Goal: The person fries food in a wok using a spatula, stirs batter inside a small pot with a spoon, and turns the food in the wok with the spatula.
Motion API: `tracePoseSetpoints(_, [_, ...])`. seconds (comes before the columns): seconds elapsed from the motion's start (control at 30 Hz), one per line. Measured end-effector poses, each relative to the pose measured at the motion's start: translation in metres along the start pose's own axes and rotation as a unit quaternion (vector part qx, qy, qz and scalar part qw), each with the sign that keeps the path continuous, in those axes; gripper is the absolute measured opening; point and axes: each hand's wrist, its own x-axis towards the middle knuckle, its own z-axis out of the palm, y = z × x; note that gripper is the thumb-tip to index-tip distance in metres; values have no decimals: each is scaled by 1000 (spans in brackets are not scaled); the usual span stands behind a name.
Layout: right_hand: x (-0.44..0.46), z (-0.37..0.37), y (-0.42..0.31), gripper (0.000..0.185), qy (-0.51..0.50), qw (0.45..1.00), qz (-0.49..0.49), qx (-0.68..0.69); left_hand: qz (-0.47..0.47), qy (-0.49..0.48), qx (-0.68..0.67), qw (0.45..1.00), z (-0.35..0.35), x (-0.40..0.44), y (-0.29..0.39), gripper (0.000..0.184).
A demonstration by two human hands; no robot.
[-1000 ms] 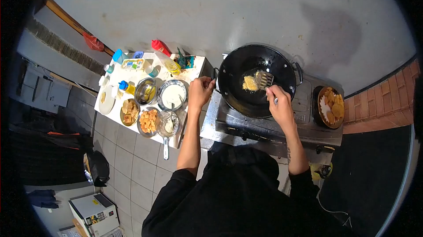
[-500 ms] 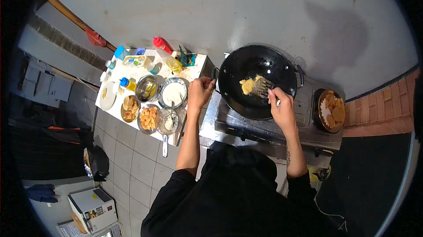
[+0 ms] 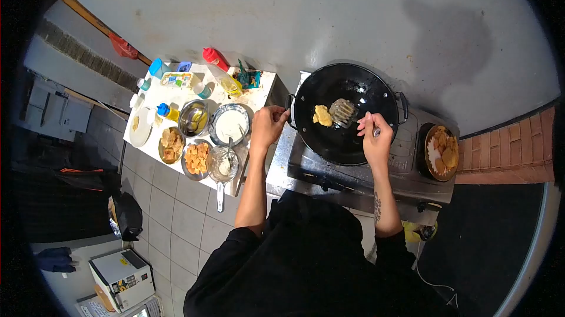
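Note:
A black wok (image 3: 329,146) sits on the stove, with a yellow fried piece (image 3: 322,115) inside, left of its middle. Just right of that piece lies the slotted head of a metal spatula (image 3: 342,112). My right hand (image 3: 376,131), over the wok's right part, is closed on the spatula's handle, which is mostly hidden. My left hand (image 3: 271,121) is closed on the wok's left handle (image 3: 289,101).
Left of the stove, a white table (image 3: 133,140) bears a bowl of white batter (image 3: 229,124), a bowl of orange cubes (image 3: 196,157), a strainer (image 3: 220,190) and bottles. A plate of fried food (image 3: 441,153) rests at the stove's right.
The spatula head has turned and shifted slightly left within the wok. The yellow piece has moved left and now lies apart from the wok's middle. My left hand has stayed at the handle.

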Motion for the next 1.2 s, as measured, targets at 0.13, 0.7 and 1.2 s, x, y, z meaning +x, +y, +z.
tracePoseSetpoints(0.13, [-3,1,-14,26,2,1000,23,18,1,-39,-3,999,-6,6,-3,29])
tracePoseSetpoints(0.7, [-33,26,-78,23,14,999,24,-20,5,-119,-62,991,-21,16,-1,32])
tracePoseSetpoints(1.2, [-39,-20,-64,31,145,985,39,-81,8,-98,-77,992,-29,31,-13,34])
